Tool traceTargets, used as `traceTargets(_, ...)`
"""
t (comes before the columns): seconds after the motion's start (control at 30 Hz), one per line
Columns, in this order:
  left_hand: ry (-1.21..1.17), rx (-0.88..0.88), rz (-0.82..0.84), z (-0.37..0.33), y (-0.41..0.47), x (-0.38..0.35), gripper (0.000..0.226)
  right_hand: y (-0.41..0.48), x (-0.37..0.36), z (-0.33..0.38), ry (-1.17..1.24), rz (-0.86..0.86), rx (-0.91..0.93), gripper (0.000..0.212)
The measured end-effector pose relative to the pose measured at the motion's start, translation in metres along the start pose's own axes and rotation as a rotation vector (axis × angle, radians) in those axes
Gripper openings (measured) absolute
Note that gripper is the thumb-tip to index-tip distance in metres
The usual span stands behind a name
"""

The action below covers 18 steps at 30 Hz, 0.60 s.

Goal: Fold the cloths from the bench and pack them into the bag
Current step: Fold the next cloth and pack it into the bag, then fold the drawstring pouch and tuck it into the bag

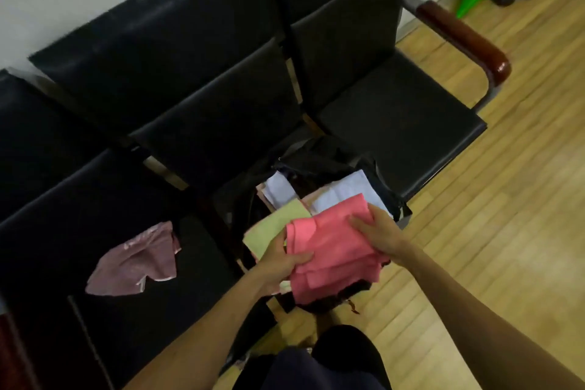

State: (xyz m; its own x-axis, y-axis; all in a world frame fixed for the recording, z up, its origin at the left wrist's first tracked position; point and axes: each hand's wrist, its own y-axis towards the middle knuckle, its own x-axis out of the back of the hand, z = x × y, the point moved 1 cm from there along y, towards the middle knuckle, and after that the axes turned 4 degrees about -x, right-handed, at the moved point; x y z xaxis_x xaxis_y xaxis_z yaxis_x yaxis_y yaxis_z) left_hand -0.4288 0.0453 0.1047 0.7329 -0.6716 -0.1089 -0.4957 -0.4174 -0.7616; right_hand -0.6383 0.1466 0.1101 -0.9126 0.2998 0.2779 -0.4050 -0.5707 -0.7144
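While the left hand (285,263) is gripping the left edge of the folded pink cloth (335,250), thumb lying on top, the right hand (376,237) is clasping its far right corner with curled fingers. Both are holding it over the open black bag (316,158), which is standing on the floor (506,231) against the table (395,123). White cloths (342,193) and a pale green cloth (275,228) are lying inside. A mauve cloth (136,263) is lying crumpled on the table's left seat.

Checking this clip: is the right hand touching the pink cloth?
Touching. In the head view the right hand grips the pink cloth at its right edge, its fingers lying on top with no gap.
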Motion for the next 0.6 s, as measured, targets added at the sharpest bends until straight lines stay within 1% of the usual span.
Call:
traceTargets(0.1,0.064,-0.077,-0.066,0.001,0.057,-0.04,0.062,0.059,0.041,-0.015,-0.243,-0.09,0.011,0.041)
traceTargets(0.2,0.113,-0.083,-0.151,0.013,0.105,-0.066,0.068,0.105,0.058,-0.024,-0.39,-0.088,0.017,0.032)
traceTargets(0.3,0.157,-0.057,-0.202,0.025,0.137,-0.073,0.076,0.137,0.054,-0.033,-0.448,-0.104,0.022,0.03)
traceTargets(0.37,0.192,0.005,-0.223,0.036,0.159,-0.075,0.083,0.152,0.049,-0.04,-0.471,-0.126,0.026,0.028)
traceTargets(0.47,0.234,0.096,-0.255,0.046,0.182,-0.079,0.087,0.17,0.046,-0.05,-0.487,-0.177,0.018,0.029)
traceTargets(0.53,0.244,0.125,-0.257,0.048,0.192,-0.08,0.09,0.179,0.047,-0.055,-0.488,-0.205,0.024,0.027)
traceTargets(0.6,0.232,0.142,-0.252,0.047,0.198,-0.08,0.086,0.183,0.049,-0.057,-0.499,-0.214,0.019,0.026)
